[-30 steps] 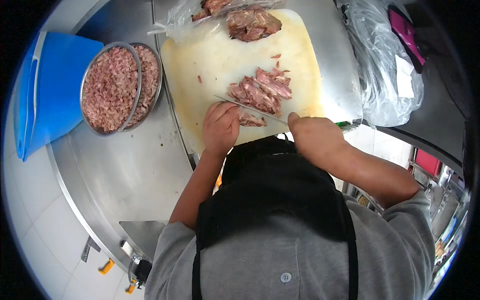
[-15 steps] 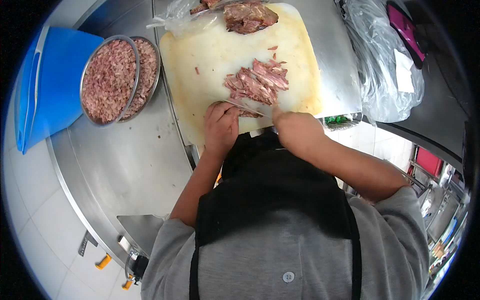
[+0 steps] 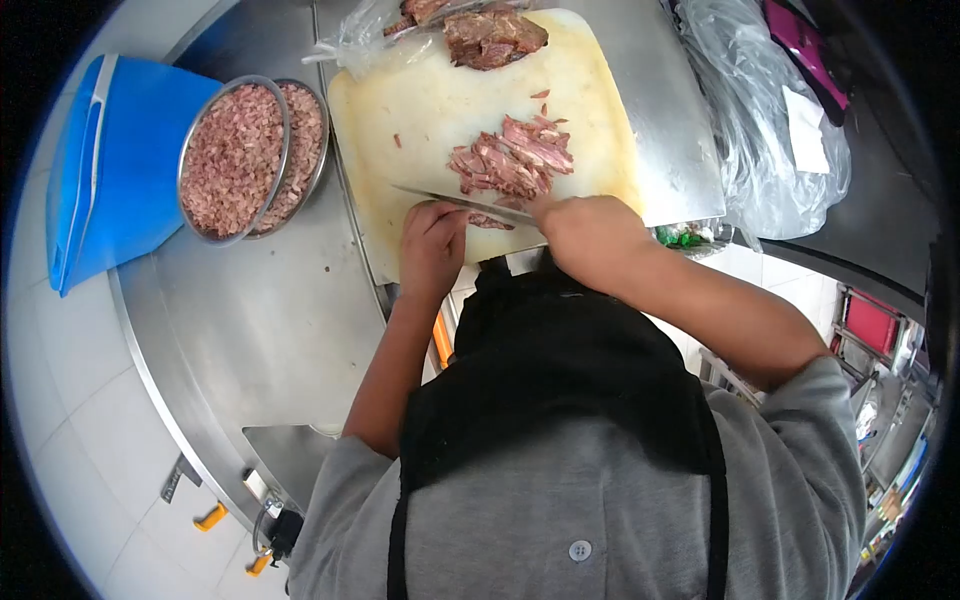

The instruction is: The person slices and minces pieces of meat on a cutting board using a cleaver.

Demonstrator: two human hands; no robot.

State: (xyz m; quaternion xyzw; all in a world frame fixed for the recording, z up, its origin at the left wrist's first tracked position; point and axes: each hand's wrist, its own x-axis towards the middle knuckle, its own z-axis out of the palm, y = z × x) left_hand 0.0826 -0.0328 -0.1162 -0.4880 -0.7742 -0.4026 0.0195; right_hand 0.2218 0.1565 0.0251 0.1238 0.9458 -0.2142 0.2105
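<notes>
My right hand (image 3: 590, 235) is wrapped round the handle of a knife (image 3: 450, 199), its long blade reaching left across the board just above my left fingers. My left hand (image 3: 432, 245) is closed at the near edge of the cutting board (image 3: 385, 165), its fingertips pinching the left end of a small meat piece (image 3: 490, 221). Beyond the blade lies a pile of sliced meat (image 3: 512, 158), with a few scraps around it. A larger browned chunk of meat (image 3: 495, 38) rests at the board's far edge, beside a clear plastic bag (image 3: 370, 40).
Two overlapping round containers of diced pinkish meat (image 3: 232, 160) stand left of the board on the steel counter (image 3: 285, 330). Next to them is a blue bin (image 3: 130, 160). Clear plastic bags (image 3: 740, 130) and a magenta-and-black item (image 3: 805, 50) lie to the right.
The knife has lifted and turned, so more of its blade shows past my left hand. My left fingers have drawn together at the meat piece. The camera view has shifted slightly.
</notes>
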